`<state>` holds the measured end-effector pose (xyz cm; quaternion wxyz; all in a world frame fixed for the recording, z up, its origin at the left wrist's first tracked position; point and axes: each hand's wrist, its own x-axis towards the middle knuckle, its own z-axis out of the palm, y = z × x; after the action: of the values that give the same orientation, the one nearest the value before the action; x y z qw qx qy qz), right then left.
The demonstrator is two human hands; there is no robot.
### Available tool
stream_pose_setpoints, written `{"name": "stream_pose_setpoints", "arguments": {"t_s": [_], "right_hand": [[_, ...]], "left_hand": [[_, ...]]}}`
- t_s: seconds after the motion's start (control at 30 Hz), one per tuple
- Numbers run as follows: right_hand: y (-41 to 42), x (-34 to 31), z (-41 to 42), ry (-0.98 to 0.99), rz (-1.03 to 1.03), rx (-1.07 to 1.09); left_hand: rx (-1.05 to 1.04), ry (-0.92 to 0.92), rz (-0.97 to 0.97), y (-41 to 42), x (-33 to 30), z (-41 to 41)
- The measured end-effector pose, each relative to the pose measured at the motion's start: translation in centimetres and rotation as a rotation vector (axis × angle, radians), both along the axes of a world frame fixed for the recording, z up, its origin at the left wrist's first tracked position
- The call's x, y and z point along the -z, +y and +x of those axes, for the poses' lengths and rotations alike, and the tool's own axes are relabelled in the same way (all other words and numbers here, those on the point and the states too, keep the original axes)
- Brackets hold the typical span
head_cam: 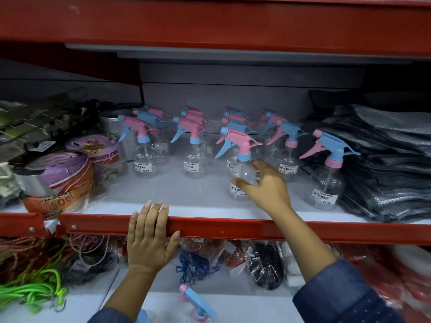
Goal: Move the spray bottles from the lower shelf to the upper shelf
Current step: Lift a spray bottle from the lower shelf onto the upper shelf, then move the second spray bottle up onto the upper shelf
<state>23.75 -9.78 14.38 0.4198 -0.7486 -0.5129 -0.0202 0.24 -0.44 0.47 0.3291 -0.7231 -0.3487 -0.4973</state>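
Note:
Several clear spray bottles with pink and blue trigger heads stand in rows on the upper shelf (186, 206). My right hand (265, 185) is wrapped around the body of one front bottle (240, 173), which stands upright on that shelf. Another bottle (326, 183) stands to its right, near the shelf's front. My left hand (149, 241) rests flat with fingers spread on the shelf's red front rail (233, 227) and holds nothing. On the lower shelf, one spray bottle (198, 301) with a blue head shows at the bottom, partly cut off.
Tape rolls (58, 173) and packaged goods crowd the upper shelf's left side. A stack of grey cloths (384, 164) fills its right. Below hang bagged ropes, green cords (35, 292) and a dark bagged item (265, 266). A red beam (210, 22) runs overhead.

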Motion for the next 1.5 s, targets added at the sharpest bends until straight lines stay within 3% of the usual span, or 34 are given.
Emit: {"name": "stream_pose_setpoints", "arguments": {"t_s": [0.57, 0.73, 0.87, 1.23, 1.5], "right_hand": [[-1.1, 1.5, -2.0, -0.142, -0.011, 0.061], [-4.6, 5.6, -6.8, -0.383, 0.051, 0.11], [-7.1, 10.8, -10.4, -0.445, 0.062, 0.115], [-11.7, 25.6, -15.4, -0.062, -0.196, 0.105], [-9.7, 28.9, -16.5, 0.144, -0.29, 0.106]], "left_hand": [[0.032, 0.045, -0.073, -0.9, -0.4, -0.6], [0.071, 0.019, -0.111, -0.9, -0.3, -1.6], [0.079, -0.013, -0.113, 0.1, -0.1, -3.5], [0.087, 0.021, -0.008, 4.1, 1.2, -9.1], [0.09, -0.05, 0.093, 5.2, 1.8, -8.3]]}}
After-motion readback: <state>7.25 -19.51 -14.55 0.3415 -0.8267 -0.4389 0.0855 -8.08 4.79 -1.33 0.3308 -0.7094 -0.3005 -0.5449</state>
